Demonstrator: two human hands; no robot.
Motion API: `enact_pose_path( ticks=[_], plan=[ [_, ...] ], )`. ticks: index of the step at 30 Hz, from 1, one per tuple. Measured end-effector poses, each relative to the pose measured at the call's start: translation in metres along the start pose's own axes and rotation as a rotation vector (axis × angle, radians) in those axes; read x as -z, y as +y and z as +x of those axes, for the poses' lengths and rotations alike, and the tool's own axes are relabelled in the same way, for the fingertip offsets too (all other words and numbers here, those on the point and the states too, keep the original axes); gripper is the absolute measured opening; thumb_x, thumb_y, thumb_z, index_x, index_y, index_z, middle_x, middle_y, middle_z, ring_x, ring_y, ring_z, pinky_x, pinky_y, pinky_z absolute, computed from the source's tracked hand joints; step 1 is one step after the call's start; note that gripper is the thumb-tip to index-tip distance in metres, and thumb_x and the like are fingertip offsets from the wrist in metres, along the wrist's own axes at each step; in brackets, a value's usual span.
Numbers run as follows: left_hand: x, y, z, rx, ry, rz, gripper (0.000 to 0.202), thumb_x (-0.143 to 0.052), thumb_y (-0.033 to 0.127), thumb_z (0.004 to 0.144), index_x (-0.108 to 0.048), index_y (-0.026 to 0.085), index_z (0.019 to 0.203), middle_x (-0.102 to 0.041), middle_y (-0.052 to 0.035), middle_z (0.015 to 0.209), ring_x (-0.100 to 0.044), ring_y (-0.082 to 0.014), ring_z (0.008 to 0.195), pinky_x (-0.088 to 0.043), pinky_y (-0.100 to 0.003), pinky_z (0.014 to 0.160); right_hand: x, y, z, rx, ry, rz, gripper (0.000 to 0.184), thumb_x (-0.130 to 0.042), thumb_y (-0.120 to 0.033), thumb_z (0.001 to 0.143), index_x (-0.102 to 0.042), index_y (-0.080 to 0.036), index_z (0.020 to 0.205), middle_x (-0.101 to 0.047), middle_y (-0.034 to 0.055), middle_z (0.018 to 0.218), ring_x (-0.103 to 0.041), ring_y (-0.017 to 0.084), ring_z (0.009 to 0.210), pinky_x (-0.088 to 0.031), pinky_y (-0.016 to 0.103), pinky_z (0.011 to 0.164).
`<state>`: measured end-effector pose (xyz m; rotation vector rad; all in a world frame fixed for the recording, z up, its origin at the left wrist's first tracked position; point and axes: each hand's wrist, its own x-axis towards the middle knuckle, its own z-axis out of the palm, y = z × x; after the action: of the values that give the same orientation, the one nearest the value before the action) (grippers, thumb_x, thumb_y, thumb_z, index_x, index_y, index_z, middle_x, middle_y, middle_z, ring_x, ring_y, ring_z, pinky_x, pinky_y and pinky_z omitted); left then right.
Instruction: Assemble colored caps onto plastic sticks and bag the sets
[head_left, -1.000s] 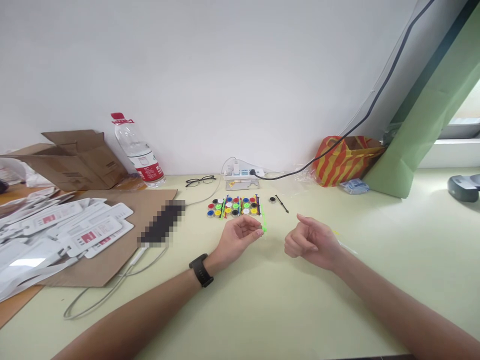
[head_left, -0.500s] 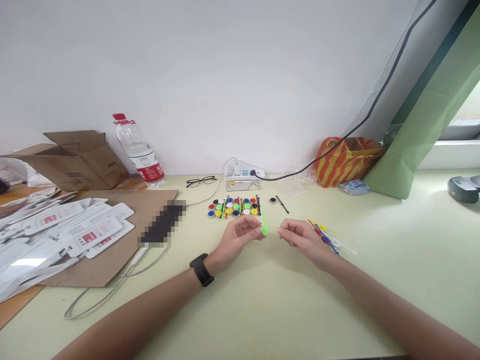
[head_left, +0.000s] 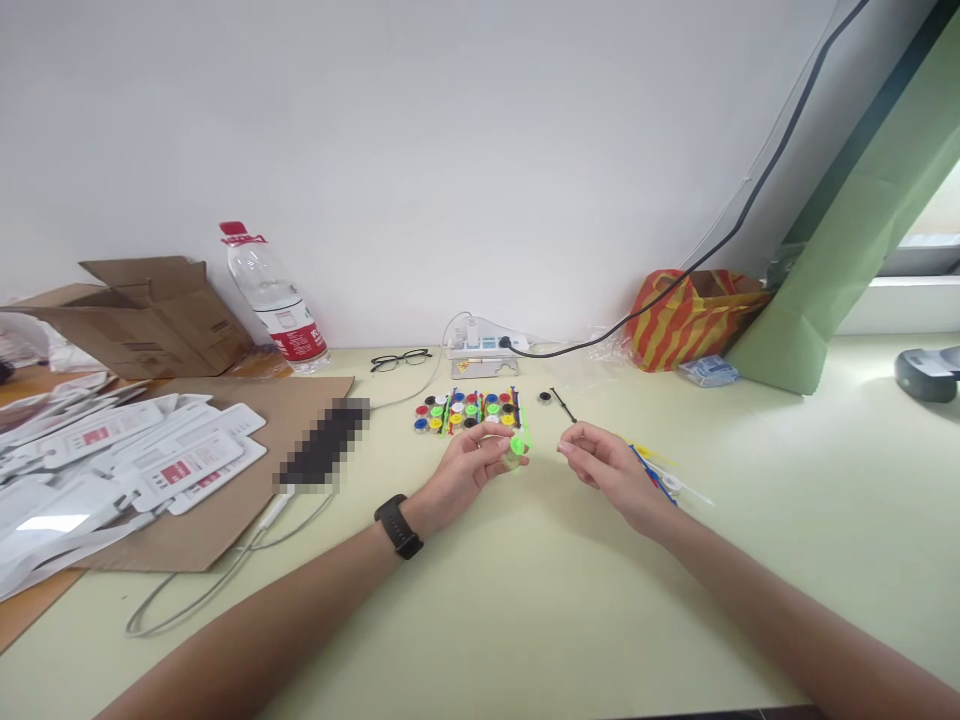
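My left hand (head_left: pixel 474 468) is closed, pinching a small bright green disc (head_left: pixel 517 445) with a clear rim between thumb and fingers. A thin green stick (head_left: pixel 526 425) shows just behind it. My right hand (head_left: pixel 611 470) hovers a short way to the right, thumb and fingertips pressed together; whether anything is in them I cannot make out. Beyond the left hand lie rows of small coloured discs (head_left: pixel 471 411) with thin sticks among them. A single black disc (head_left: pixel 545 397) rests beside a black stick (head_left: pixel 563 405). Loose blue, yellow and white sticks (head_left: pixel 654 474) lie partly behind my right hand.
Glasses (head_left: pixel 401 360) and a power strip (head_left: pixel 480 346) are near the wall. On the left are a water bottle (head_left: pixel 281 310), an open carton (head_left: pixel 165 320), white tags (head_left: pixel 180 460) on cardboard and a looped cable (head_left: pixel 195 610). A striped bag (head_left: pixel 675 320) stands back right.
The green disc has turned to face me more and shifted slightly left in my left hand. My right hand has tilted a little, and the view has shifted slightly.
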<state>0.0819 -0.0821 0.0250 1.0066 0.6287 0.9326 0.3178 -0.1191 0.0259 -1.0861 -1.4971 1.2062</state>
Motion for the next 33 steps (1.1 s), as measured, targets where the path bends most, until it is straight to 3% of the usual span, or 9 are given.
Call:
enact_pose_path(
  ticks=[6,11,17,21,24,26,30,33],
  plan=[
    [-0.005,-0.002,-0.003,-0.025,-0.057,0.184,0.027,-0.085,0.031,0.080,-0.069,0.016,0.095,-0.071,-0.0034,0.089,-0.074,-0.0196,0.085,-0.056,-0.036,0.088,-0.005,0.000,-0.003,0.055,-0.127,-0.129,0.029,-0.059,-0.052,0.098,-0.058,-0.023,0.102,-0.038,-0.0061,0.067,-0.035,0.013,0.060,-0.028,0.027,0.055],
    [-0.006,-0.006,-0.006,-0.016,-0.143,0.306,0.028,-0.085,0.034,0.080,-0.066,0.015,0.090,-0.072,-0.0055,0.087,-0.073,-0.0204,0.085,-0.058,-0.037,0.084,-0.008,0.003,-0.003,0.045,-0.233,-0.200,0.033,-0.056,-0.052,0.099,-0.057,-0.021,0.090,-0.048,-0.0025,0.072,-0.040,0.013,0.063,-0.032,0.027,0.057],
    [-0.009,-0.012,-0.009,-0.022,-0.176,0.438,0.030,-0.085,0.035,0.079,-0.064,0.015,0.083,-0.072,-0.0054,0.084,-0.071,-0.0185,0.082,-0.055,-0.031,0.077,-0.007,0.003,-0.003,0.051,-0.277,-0.233,0.034,-0.054,-0.050,0.099,-0.051,-0.021,0.082,-0.045,-0.0034,0.071,-0.039,0.013,0.063,-0.031,0.026,0.056],
    [-0.015,-0.013,-0.015,-0.200,-0.197,0.725,0.023,-0.072,0.040,0.091,-0.071,0.019,0.098,-0.074,-0.0099,0.103,-0.070,-0.0241,0.098,-0.055,-0.042,0.095,-0.003,0.002,-0.004,0.119,-0.197,-0.471,0.034,-0.050,-0.042,0.100,-0.042,-0.022,0.074,-0.044,-0.0036,0.065,-0.039,0.014,0.059,-0.027,0.027,0.055],
    [-0.016,-0.011,-0.020,-0.357,-0.241,1.023,0.032,-0.066,0.040,0.094,-0.068,0.024,0.122,-0.069,-0.0118,0.127,-0.060,-0.0301,0.124,-0.048,-0.048,0.109,0.007,0.005,-0.001,0.157,-0.096,-0.910,0.033,-0.049,-0.033,0.099,-0.039,-0.022,0.069,-0.048,-0.0026,0.060,-0.040,0.015,0.055,-0.023,0.030,0.057],
    [-0.015,-0.010,-0.022,-0.391,-0.301,1.164,0.045,-0.067,0.041,0.093,-0.063,0.026,0.134,-0.063,-0.0122,0.140,-0.049,-0.0332,0.139,-0.041,-0.052,0.116,0.017,0.009,0.002,0.137,-0.053,-1.182,0.030,-0.050,-0.029,0.097,-0.042,-0.022,0.069,-0.055,0.0001,0.061,-0.045,0.017,0.055,-0.023,0.031,0.059],
    [-0.011,-0.007,-0.019,-0.375,-0.347,1.251,0.061,-0.071,0.049,0.089,-0.057,0.026,0.143,-0.050,-0.0114,0.155,-0.038,-0.0371,0.148,-0.029,-0.055,0.123,0.042,0.017,0.010,0.015,0.050,-1.427,0.011,-0.050,-0.026,0.096,-0.057,-0.022,0.088,-0.066,0.0063,0.073,-0.059,0.023,0.062,-0.029,0.033,0.059],
    [-0.006,-0.007,-0.013,-0.367,-0.369,1.251,0.068,-0.070,0.054,0.088,-0.053,0.027,0.148,-0.045,-0.0111,0.160,-0.035,-0.0381,0.150,-0.024,-0.055,0.124,0.052,0.019,0.015,0.127,0.165,-1.425,0.014,-0.050,-0.027,0.097,-0.060,-0.021,0.106,-0.071,0.0111,0.093,-0.065,0.029,0.084,-0.041,0.037,0.069]
  ],
)
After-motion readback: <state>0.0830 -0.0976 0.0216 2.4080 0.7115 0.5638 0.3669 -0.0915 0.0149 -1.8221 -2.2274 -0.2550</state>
